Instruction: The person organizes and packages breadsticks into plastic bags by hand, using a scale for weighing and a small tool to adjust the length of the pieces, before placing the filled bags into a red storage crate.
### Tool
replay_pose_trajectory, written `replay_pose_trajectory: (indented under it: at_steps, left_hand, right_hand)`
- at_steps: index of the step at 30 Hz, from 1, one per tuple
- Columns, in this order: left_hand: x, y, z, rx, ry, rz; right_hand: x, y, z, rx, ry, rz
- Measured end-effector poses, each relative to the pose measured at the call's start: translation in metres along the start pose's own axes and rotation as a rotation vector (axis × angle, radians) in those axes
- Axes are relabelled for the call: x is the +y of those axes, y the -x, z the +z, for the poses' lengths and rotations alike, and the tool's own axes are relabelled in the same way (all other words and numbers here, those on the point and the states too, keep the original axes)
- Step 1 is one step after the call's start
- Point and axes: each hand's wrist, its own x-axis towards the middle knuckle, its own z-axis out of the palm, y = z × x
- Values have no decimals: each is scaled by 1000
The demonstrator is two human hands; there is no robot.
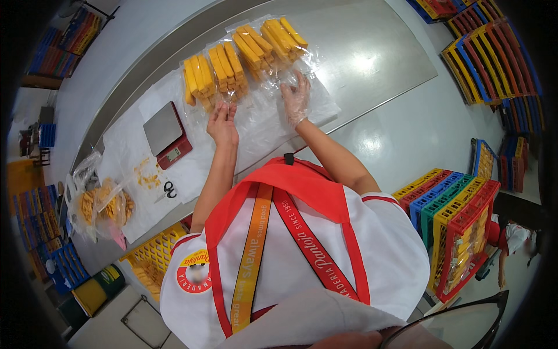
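Four clear plastic bags of yellow bread sticks lie in a row on the steel table: a far-left bag (199, 78), a second bag (226, 67), a third bag (253, 46) and a far-right bag (284, 37). My left hand (223, 126), bare, has its bunched fingers at the near end of the second bag, seemingly pinching the film. My right hand (296, 98) wears a clear plastic glove. Its thumb and fingers are apart, just below the far-right bag, over loose plastic film; nothing shows in its grasp.
Left of the bags sits a kitchen scale (174, 153) on white sheeting (144, 209), with scissors (169, 189) and crumbs nearby. A plastic bag of yellow pieces (107, 205) stands farther left. Stacked crates (453, 218) are at right, with another person (516, 240) beyond; a yellow crate (157, 248) is below the table.
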Motion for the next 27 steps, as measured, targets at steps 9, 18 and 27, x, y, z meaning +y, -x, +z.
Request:
replay_pose_trajectory:
  at_steps: [9,18,27]
  left_hand:
    - [6,2,3,-4,-27,-46]
    - [6,-2,-5,-8,-10,-33]
    - [7,-2,-2,-25,-16,-46]
  right_hand:
    - [-6,-9,13,4,13,62]
    - [-10,-17,11,150,419,-166]
    - [9,-18,23,0,-219,183]
